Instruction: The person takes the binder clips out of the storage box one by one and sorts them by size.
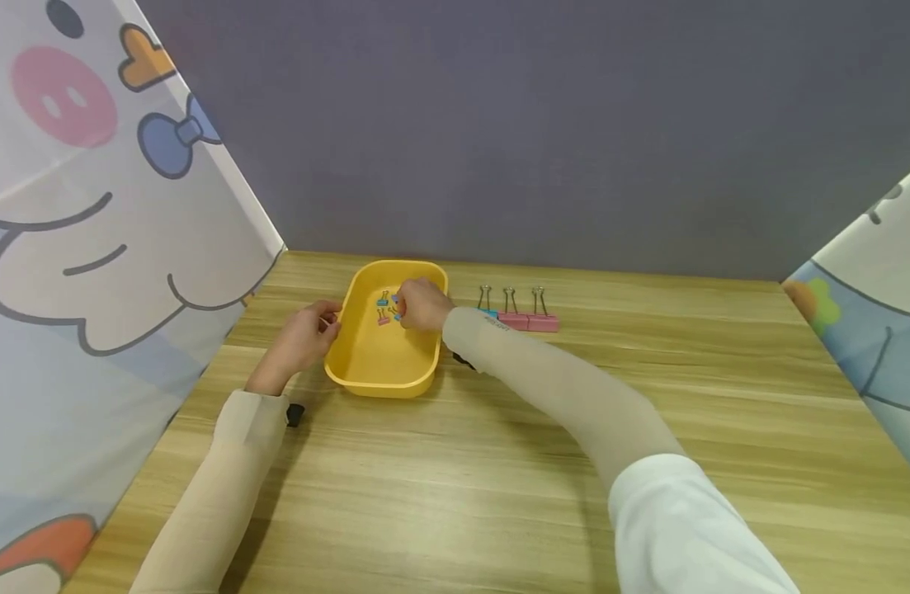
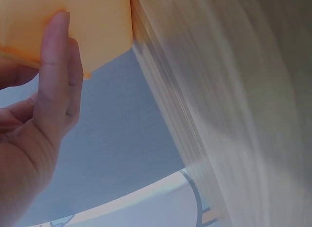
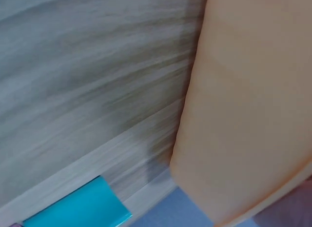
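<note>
My left hand [image 1: 302, 338] is at the left rim of a yellow plastic tray [image 1: 373, 363]. In the left wrist view, straight fingers [image 2: 54, 66] lie along the tray's outer wall and the thumb is at the rim, pinching it. My right hand [image 1: 422, 304] reaches over the right rim into the tray, fingers bent down among small binder clips. A teal small binder clip [image 1: 382, 302] and a pink small binder clip [image 1: 384, 321] lie just left of it. Blue clips show right at its fingertips, partly covered; I cannot tell whether it holds one.
Right of the tray stands a row of large binder clips: a blue clip [image 3: 80, 205], partly behind the right sleeve, and two pink clips [image 1: 542, 322], handles upward. The wooden table [image 1: 425, 478] ends at a grey back panel [image 1: 536, 148]. A cartoon-printed cloth [image 1: 128, 247] borders the left.
</note>
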`<action>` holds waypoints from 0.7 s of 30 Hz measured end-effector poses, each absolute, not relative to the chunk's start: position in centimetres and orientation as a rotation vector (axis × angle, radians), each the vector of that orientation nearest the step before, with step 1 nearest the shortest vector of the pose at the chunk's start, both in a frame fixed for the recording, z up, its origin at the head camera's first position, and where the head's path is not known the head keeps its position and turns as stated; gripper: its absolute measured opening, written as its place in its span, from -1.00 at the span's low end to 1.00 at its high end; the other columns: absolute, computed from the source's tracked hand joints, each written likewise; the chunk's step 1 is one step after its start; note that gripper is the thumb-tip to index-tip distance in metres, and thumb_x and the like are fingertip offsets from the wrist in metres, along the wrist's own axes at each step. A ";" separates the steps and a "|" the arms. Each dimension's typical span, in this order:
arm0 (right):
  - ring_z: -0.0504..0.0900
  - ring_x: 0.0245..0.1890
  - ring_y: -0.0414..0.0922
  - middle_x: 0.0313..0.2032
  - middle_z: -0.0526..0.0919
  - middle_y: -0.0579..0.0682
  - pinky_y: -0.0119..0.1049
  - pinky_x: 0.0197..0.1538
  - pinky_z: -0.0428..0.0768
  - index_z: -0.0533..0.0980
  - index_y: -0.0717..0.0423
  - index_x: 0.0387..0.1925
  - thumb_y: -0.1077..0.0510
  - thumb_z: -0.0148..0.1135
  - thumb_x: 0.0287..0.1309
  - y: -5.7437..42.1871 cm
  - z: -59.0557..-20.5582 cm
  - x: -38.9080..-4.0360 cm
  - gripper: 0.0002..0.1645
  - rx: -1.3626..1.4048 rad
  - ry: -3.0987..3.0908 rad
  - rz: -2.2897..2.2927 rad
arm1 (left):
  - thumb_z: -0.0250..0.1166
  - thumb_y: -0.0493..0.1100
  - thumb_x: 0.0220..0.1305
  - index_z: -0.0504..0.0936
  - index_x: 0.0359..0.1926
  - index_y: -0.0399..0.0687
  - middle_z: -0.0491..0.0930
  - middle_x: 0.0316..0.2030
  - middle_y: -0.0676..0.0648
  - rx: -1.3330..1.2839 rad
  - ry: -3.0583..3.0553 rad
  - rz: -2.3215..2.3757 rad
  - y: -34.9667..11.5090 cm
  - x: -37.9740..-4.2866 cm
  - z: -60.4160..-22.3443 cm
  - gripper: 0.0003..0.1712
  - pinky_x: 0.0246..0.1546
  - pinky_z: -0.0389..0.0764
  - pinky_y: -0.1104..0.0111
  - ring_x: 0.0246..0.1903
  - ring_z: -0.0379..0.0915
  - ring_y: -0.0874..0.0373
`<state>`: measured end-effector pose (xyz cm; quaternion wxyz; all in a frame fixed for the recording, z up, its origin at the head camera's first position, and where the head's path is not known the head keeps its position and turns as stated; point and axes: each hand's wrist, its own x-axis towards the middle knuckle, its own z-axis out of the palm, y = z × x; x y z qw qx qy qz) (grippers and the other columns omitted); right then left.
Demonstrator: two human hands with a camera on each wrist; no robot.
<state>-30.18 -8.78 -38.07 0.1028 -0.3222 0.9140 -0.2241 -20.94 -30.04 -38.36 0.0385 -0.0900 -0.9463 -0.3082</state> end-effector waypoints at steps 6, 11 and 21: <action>0.53 -0.40 -0.21 -0.42 0.61 -0.15 -0.41 -0.29 0.48 0.62 0.03 -0.43 0.16 0.34 0.11 -7.9 -37.9 -30.4 -0.95 -1.097 2.645 -0.782 | 0.09 -0.34 0.33 0.42 0.12 -0.46 0.51 -0.22 -0.30 -0.268 -2.908 -0.939 -30.2 -21.0 -38.6 -0.62 -0.31 0.56 0.15 -0.25 0.50 -0.13; 0.52 -0.38 -0.22 -0.41 0.60 -0.18 -0.32 -0.10 0.45 0.65 0.09 -0.37 0.17 0.33 0.13 -6.6 -36.5 -30.4 -0.94 -1.118 2.617 -0.878 | 0.08 -0.35 0.33 0.42 0.12 -0.46 0.50 -0.24 -0.29 -0.263 -2.906 -0.961 -30.5 -20.9 -38.8 -0.63 -0.36 0.56 0.22 -0.27 0.49 -0.13; 0.53 -0.36 -0.26 -0.43 0.65 -0.22 -0.21 0.16 0.27 0.64 -0.14 -0.46 0.23 0.30 0.11 -3.1 -33.6 -30.3 -0.83 -1.079 2.638 -1.038 | 0.08 -0.34 0.34 0.41 0.12 -0.46 0.50 -0.24 -0.29 -0.264 -2.920 -0.958 -30.3 -21.0 -38.5 -0.62 -0.43 0.56 0.28 -0.27 0.49 -0.12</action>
